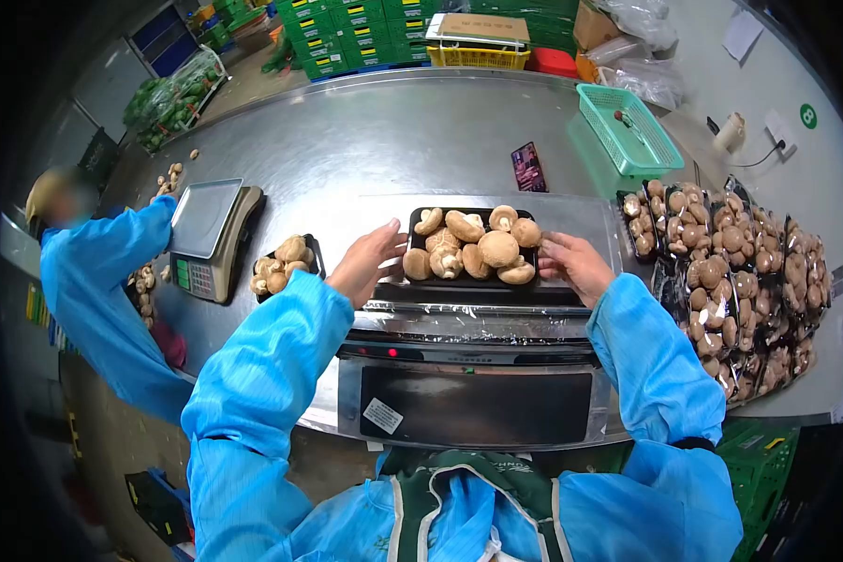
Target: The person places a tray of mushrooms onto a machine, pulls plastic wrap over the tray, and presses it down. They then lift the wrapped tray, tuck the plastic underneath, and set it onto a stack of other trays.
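A black tray (473, 285) heaped with brown mushrooms (499, 248) lies between my two hands, over the metal plate of a film wrapping machine (473, 352). My left hand (369, 262) is at the tray's left end, fingertips against its side. At the opposite end, the fingers of my right hand (577, 266) bend in to the rim, so the tray is held between both hands. Clear film (478, 323) stretches across the machine just below the tray. Left of my left hand stands a second, smaller-looking tray of mushrooms (284, 266), partly covered by my sleeve.
Many film-wrapped mushroom packs (721, 272) are piled on the right. A phone (527, 168) and a turquoise basket (630, 131) lie farther back on the steel table (347, 140). On the left are a weighing scale (214, 239) and a co-worker in a blue sleeve (103, 272).
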### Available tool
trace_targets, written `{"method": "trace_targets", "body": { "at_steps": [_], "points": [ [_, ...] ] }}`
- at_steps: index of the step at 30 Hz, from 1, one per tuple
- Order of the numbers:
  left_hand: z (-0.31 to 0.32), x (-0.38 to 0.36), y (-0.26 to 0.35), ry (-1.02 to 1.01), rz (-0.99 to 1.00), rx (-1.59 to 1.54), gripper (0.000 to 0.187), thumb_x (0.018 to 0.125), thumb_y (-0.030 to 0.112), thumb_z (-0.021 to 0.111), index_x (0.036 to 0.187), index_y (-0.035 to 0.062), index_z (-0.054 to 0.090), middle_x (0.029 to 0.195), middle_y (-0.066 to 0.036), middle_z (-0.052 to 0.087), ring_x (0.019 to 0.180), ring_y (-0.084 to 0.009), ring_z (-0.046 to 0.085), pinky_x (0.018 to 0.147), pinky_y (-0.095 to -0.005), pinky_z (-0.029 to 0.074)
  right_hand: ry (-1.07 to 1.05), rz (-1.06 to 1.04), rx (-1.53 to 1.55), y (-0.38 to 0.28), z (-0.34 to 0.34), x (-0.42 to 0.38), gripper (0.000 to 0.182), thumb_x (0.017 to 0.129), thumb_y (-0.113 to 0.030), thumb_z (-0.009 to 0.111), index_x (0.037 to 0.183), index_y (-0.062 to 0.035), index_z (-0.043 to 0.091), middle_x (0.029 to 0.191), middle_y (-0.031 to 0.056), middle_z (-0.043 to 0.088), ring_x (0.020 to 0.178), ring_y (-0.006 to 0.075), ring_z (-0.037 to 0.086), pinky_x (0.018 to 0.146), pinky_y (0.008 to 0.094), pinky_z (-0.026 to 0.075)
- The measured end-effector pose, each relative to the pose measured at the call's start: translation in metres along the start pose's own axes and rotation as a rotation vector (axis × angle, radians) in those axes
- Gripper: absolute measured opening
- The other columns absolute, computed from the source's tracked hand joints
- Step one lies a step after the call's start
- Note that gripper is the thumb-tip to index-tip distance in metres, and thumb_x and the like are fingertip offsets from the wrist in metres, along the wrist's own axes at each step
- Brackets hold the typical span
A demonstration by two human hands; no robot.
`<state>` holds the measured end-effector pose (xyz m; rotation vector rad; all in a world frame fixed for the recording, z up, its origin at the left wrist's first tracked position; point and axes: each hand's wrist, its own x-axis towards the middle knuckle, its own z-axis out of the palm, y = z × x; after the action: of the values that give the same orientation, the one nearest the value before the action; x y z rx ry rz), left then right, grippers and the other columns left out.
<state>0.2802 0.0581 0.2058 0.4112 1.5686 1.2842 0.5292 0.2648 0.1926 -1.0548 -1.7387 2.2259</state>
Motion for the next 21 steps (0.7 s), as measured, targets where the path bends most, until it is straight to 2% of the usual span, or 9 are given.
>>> {"method": "trace_targets", "body": {
  "at_steps": [4, 6, 12, 16, 17, 18, 19, 21],
  "points": [
    [-0.015, -0.015, -0.001, -0.076, 0.017, 0.062, 0.064, 0.096, 0.045, 0.036, 0.14, 0.0007, 0.024, 0.141, -0.02, 0.031, 0.13, -0.0304, 0.031, 0.106, -0.0428, 0.03, 0.039, 0.026, 0.025, -0.003, 0.001, -0.003, 0.05, 0.091, -0.016, 0.051, 0.134, 0.0039, 0.035, 0.098, 0.0038, 0.056, 0.083, 0.0076, 0.052, 0.076, 0.0218, 0.047],
    [-0.022, -0.014, 0.001, -0.152, 0.032, 0.057, 0.064, 0.095, 0.045, 0.035, 0.141, 0.0023, 0.023, 0.143, -0.021, 0.027, 0.132, -0.0315, 0.029, 0.107, -0.0433, 0.029, 0.038, -0.029, -0.098, -0.005, 0.002, 0.002, 0.049, 0.09, -0.012, 0.05, 0.134, 0.0048, 0.035, 0.093, 0.0026, 0.054, 0.082, 0.0072, 0.052, 0.075, 0.0212, 0.047],
    [-0.018, -0.004, 0.009, -0.131, 0.068, 0.07, 0.067, 0.095, 0.047, 0.033, 0.142, 0.0022, 0.02, 0.144, -0.022, 0.024, 0.133, -0.0321, 0.026, 0.108, -0.0452, 0.027, 0.037, -0.017, -0.039, -0.007, 0.016, 0.011, 0.049, 0.089, -0.008, 0.05, 0.133, 0.0044, 0.036, 0.09, 0.0014, 0.052, 0.08, 0.0066, 0.052, 0.074, 0.0201, 0.047],
    [-0.023, -0.013, 0.006, -0.136, 0.039, 0.154, 0.067, 0.095, 0.048, 0.032, 0.142, 0.002, 0.018, 0.144, -0.023, 0.024, 0.133, -0.0325, 0.027, 0.108, -0.0438, 0.027, 0.058, -0.014, -0.038, -0.002, 0.016, 0.003, 0.047, 0.088, -0.007, 0.051, 0.132, 0.0051, 0.038, 0.097, 0.0054, 0.056, 0.085, 0.0087, 0.054, 0.076, 0.0205, 0.048],
    [-0.025, -0.017, 0.003, -0.143, 0.04, 0.175, 0.067, 0.095, 0.048, 0.032, 0.142, 0.0018, 0.017, 0.144, -0.023, 0.025, 0.133, -0.0327, 0.028, 0.109, -0.043, 0.027, 0.093, -0.006, -0.02, -0.002, 0.016, -0.001, 0.046, 0.088, -0.007, 0.051, 0.131, 0.0057, 0.039, 0.103, 0.0083, 0.056, 0.089, 0.0115, 0.055, 0.078, 0.0224, 0.048],
    [-0.03, -0.021, 0.0, -0.101, 0.058, 0.123, 0.065, 0.095, 0.044, 0.037, 0.141, 0.0006, 0.023, 0.138, -0.023, 0.035, 0.129, -0.0317, 0.035, 0.107, -0.0407, 0.03, 0.128, 0.001, -0.003, -0.002, 0.016, -0.005, 0.046, 0.088, -0.007, 0.051, 0.13, 0.0064, 0.039, 0.108, 0.0113, 0.057, 0.093, 0.0144, 0.056, 0.08, 0.0244, 0.048],
    [-0.038, -0.027, -0.002, -0.105, 0.059, 0.123, 0.065, 0.095, 0.044, 0.037, 0.141, 0.0006, 0.023, 0.138, -0.023, 0.035, 0.129, -0.0317, 0.035, 0.107, -0.0407, 0.03, 0.133, 0.0, -0.003, 0.0, 0.009, -0.011, 0.046, 0.088, -0.007, 0.051, 0.13, 0.0064, 0.039, 0.108, 0.0113, 0.057, 0.093, 0.0144, 0.056, 0.08, 0.0244, 0.048],
    [-0.06, -0.042, -0.004, 0.008, 0.408, 0.535, 0.048, 0.091, 0.029, 0.052, 0.132, 0.0038, 0.043, 0.121, -0.02, 0.053, 0.116, -0.0312, 0.049, 0.099, -0.0395, 0.038, 0.185, -0.293, -0.544, 0.006, -0.019, -0.03, 0.045, 0.086, -0.006, 0.051, 0.13, 0.0007, 0.043, 0.12, 0.014, 0.056, 0.097, 0.0167, 0.056, 0.082, 0.028, 0.047]
  ]
}}
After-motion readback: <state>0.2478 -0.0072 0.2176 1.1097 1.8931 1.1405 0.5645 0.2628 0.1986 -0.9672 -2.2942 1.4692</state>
